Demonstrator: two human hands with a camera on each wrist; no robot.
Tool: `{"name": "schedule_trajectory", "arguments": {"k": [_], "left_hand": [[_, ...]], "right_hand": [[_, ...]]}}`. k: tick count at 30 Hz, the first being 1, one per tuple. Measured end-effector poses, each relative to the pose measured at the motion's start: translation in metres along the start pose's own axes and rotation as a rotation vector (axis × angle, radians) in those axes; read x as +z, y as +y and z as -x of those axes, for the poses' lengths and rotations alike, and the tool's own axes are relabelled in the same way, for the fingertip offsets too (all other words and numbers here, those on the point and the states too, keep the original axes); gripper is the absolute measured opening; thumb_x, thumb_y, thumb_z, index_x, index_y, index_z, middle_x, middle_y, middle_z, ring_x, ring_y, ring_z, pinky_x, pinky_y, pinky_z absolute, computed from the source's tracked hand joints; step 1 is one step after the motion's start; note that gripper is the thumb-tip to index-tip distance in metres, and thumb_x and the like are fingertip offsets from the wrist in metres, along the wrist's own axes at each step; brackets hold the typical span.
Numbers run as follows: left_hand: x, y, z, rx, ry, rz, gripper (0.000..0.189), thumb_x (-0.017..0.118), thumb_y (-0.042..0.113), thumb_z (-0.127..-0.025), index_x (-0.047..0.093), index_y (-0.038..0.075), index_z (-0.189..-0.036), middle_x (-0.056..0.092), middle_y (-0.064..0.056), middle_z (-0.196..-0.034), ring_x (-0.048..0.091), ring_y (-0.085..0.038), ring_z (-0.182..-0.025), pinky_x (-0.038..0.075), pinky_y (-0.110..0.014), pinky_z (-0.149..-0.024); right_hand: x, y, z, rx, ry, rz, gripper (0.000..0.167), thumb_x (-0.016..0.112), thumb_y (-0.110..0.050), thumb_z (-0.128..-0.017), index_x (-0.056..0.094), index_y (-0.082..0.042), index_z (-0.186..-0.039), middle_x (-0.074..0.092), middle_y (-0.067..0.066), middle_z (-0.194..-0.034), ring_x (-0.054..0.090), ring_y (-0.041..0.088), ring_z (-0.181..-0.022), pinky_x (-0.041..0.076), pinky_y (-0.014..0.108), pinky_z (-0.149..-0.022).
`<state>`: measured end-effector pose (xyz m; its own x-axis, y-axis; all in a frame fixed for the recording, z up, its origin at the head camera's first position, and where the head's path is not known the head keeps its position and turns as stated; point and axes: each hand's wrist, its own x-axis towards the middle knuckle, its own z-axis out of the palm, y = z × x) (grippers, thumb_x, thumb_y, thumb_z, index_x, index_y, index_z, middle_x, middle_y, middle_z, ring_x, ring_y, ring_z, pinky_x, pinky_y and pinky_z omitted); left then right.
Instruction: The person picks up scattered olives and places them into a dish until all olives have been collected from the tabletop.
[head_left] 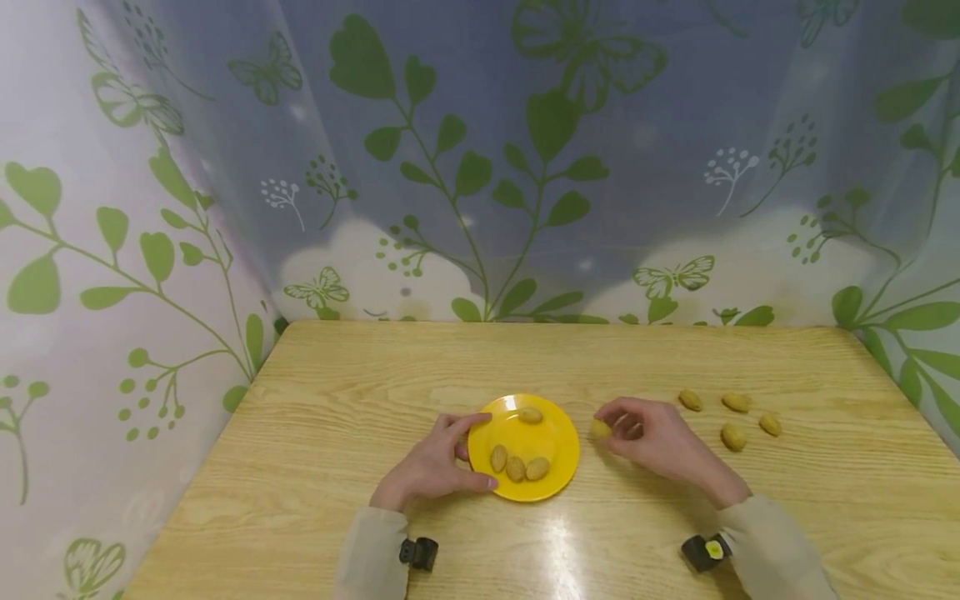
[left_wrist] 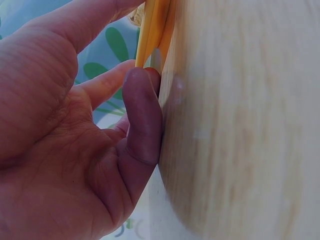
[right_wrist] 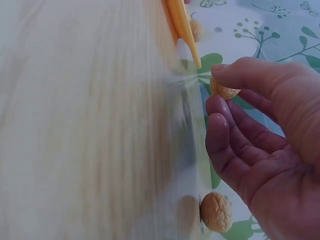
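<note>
A round yellow plate (head_left: 528,440) lies on the table with several walnuts (head_left: 515,468) on it, most of them near its front edge. My left hand (head_left: 429,468) grips the plate's left side, thumb over the near rim and a finger at the far rim. In the left wrist view, curled fingers (left_wrist: 142,110) touch the underside of the plate's edge. Just right of the plate, my right hand (head_left: 660,437) pinches one walnut (head_left: 599,429) between thumb and fingertips. The right wrist view shows that walnut (right_wrist: 224,90) slightly above the table, near the plate's rim (right_wrist: 187,35).
Several loose walnuts (head_left: 734,437) lie on the wooden table (head_left: 360,375) to the right of my right hand. A patterned curtain (head_left: 480,250) with leaves and butterflies hangs behind the table's far edge and along the left side.
</note>
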<state>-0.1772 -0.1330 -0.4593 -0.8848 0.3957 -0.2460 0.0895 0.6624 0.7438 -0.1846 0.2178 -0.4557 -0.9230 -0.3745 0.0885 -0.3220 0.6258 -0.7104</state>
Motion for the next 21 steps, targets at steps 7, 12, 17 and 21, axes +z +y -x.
{"name": "schedule_trajectory", "arguments": {"k": [7,12,17,21], "left_hand": [[-0.001,0.003,0.002,0.002,0.002,0.011,0.090,0.090,0.038,-0.077,0.045,0.027,-0.154,0.043,-0.008,-0.140,0.052,-0.016,-0.094,0.041,-0.034,-0.082],[-0.001,0.004,0.003,0.003,-0.003,0.013,0.090,0.090,0.038,-0.078,0.045,0.026,-0.155,0.043,-0.009,-0.141,0.052,-0.017,-0.095,0.042,-0.035,-0.082],[-0.001,0.004,0.002,0.009,-0.005,0.009,0.090,0.089,0.038,-0.078,0.044,0.025,-0.155,0.042,-0.010,-0.142,0.052,-0.017,-0.095,0.042,-0.035,-0.083],[-0.001,0.004,0.002,0.008,-0.007,0.005,0.090,0.089,0.038,-0.078,0.044,0.026,-0.155,0.042,-0.009,-0.143,0.052,-0.017,-0.095,0.042,-0.035,-0.082]], "right_hand": [[0.006,-0.007,-0.005,-0.039,-0.008,-0.027,0.025,0.078,-0.010,-0.088,0.074,-0.016,-0.112,0.074,0.003,-0.106,0.067,0.006,-0.086,0.056,0.024,-0.073],[0.012,-0.012,-0.010,-0.046,-0.017,-0.042,0.023,0.078,-0.012,-0.088,0.074,-0.016,-0.111,0.074,0.002,-0.106,0.067,0.006,-0.086,0.056,0.024,-0.074],[0.016,-0.018,-0.014,-0.049,-0.040,-0.056,0.024,0.079,-0.014,-0.089,0.074,-0.015,-0.113,0.075,0.003,-0.108,0.067,0.007,-0.088,0.056,0.024,-0.075],[0.019,-0.023,-0.017,-0.066,-0.055,-0.087,0.024,0.078,-0.015,-0.090,0.074,-0.013,-0.113,0.074,0.005,-0.110,0.068,0.010,-0.089,0.056,0.024,-0.075]]}}
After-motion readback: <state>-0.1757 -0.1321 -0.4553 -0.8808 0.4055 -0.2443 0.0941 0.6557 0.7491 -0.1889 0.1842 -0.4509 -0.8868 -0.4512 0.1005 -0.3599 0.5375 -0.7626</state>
